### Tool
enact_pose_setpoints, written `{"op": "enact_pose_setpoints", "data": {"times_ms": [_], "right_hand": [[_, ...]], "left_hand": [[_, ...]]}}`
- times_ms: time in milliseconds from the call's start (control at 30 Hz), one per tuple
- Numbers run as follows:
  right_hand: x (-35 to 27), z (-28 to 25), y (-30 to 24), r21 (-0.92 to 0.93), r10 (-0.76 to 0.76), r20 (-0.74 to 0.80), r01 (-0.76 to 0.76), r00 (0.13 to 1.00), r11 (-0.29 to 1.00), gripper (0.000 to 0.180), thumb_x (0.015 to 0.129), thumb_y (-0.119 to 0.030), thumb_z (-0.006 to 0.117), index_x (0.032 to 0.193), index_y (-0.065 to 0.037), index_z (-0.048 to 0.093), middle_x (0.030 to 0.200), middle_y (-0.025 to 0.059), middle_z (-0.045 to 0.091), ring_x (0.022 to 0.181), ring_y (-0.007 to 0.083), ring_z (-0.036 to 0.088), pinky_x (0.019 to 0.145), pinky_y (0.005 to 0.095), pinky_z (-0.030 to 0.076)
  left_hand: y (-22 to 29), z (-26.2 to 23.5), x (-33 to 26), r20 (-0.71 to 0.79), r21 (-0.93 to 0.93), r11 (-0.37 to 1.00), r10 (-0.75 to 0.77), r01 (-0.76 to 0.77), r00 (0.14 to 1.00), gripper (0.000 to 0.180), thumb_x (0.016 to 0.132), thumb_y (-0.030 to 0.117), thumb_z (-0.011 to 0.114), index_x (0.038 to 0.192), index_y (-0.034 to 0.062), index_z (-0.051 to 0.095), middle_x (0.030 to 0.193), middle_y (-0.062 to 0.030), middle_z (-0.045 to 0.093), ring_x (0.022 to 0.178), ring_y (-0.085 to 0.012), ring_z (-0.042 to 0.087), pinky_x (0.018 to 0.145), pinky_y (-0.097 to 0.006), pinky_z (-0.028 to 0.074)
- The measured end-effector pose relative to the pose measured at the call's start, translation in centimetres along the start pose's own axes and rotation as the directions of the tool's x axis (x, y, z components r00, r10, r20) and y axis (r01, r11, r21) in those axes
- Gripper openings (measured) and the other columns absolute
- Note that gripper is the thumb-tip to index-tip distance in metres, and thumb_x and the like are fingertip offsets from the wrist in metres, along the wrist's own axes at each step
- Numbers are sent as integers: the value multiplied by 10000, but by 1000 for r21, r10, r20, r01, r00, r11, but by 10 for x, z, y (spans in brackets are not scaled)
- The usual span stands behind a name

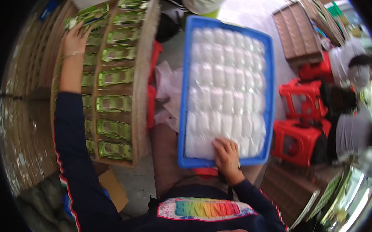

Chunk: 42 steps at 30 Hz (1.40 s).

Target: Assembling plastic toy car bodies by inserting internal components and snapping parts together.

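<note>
At the far left, my left hand (75,40) reaches over a long brown box (143,72) with lengthwise dividers. Its fingers are closed on the near end of a green toy car body (93,14), which lies tilted across the box's far corner. More green car bodies (113,103) sit in rows in the box. A blue plastic tray (269,99) in front of me carries rows of white wrapped bundles (224,97). My right hand (227,156) rests over the tray's near rim, its fingers extended on the nearest bundles and holding nothing visible.
Red plastic stools (303,98) stand to the right, with people (351,127) beside them. Brown divided boxes (297,31) are at the far right and lower right (290,191). Stacked boxes (27,138) line the left. Crumpled pale sheeting (169,88) lies between box and tray.
</note>
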State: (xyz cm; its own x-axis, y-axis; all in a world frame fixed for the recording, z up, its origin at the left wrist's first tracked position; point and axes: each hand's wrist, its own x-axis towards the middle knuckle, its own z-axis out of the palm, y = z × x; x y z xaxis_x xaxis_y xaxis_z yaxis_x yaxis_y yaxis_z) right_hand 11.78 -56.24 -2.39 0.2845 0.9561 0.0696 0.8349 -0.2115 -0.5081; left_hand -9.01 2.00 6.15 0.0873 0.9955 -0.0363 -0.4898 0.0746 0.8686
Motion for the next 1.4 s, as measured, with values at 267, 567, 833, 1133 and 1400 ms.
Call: {"op": "enact_pose_setpoints", "data": {"times_ms": [267,567,833,1133,1400], "right_hand": [[0,-11,5,156,65,-206,-33,976,987,301,777,-8,649,1072,-65,638,1078,98,629,1022,305,577,892,404,430],[55,-38,83,240,259,-313,-188,914,952,198,819,-92,668,1014,-55,666,965,123,628,844,284,630,741,371,486],[98,-33,79,-140,449,-261,-494,854,858,408,737,-356,765,1018,-75,672,1028,115,625,933,294,623,810,420,464],[88,-13,73,115,570,-262,-561,779,820,398,732,-308,771,1036,-91,635,1016,72,651,968,261,620,877,431,417],[69,-10,49,555,348,-347,-108,871,825,354,792,-53,688,1128,-48,575,872,40,639,827,160,624,749,307,487]], "left_hand": [[-49,11,-206,571,-308,752,-344,583,746,300,906,101,547,1180,-21,531,1077,-134,641,961,-270,639,900,-472,549],[-118,21,-385,237,-202,624,-717,755,656,382,933,240,432,1140,-43,586,1022,-182,674,932,-279,671,768,-416,577],[-128,37,-446,258,-226,509,-791,830,555,417,943,333,411,1230,55,530,1128,-219,597,1001,-352,609,878,-508,499],[-134,47,-444,365,-256,534,-718,805,593,632,978,568,342,1308,51,494,1267,-201,548,1130,-338,563,930,-471,469],[-137,45,-449,352,-260,604,-668,754,656,615,972,572,379,1293,63,509,1102,-171,596,996,-319,607,850,-431,521]]}}
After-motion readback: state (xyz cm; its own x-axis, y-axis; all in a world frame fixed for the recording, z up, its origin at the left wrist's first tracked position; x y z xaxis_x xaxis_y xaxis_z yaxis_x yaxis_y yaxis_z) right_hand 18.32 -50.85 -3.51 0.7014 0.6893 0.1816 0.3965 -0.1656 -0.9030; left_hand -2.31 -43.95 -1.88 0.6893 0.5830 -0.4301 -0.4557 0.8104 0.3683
